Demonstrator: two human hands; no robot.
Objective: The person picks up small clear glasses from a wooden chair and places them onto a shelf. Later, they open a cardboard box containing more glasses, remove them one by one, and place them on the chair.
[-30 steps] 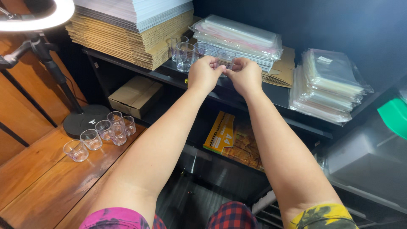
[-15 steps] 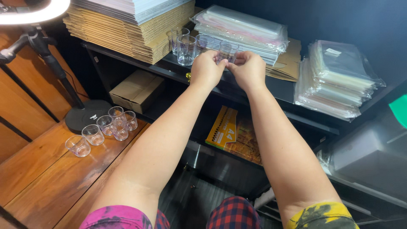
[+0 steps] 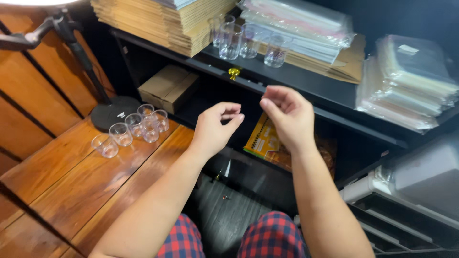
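My left hand point(image 3: 216, 128) and my right hand point(image 3: 287, 114) hover in mid-air below the black shelf point(image 3: 306, 83), a little apart, fingers loosely curled and holding nothing. Several clear plastic cups point(image 3: 248, 40) stand on the shelf above the hands, the rightmost one point(image 3: 276, 51) a bit apart from the others. A small gold object point(image 3: 234, 72) sits at the shelf's front edge. More clear cups point(image 3: 131, 131) stand in a group on the wooden table to the left, one point(image 3: 103, 145) lying on its side.
Stacked flat cardboard point(image 3: 167, 21) and bagged packs point(image 3: 296, 21) fill the shelf; more clear packs point(image 3: 413, 81) lie at right. A brown box point(image 3: 167, 88) and a yellow booklet point(image 3: 263, 141) sit on the lower shelf. A lamp stand base point(image 3: 112, 112) rests on the table. A grey machine point(image 3: 420, 186) is at right.
Both hands have drawn back from the shelf toward me and lowered; the cup they were at now stands on the shelf. The view has tilted down.
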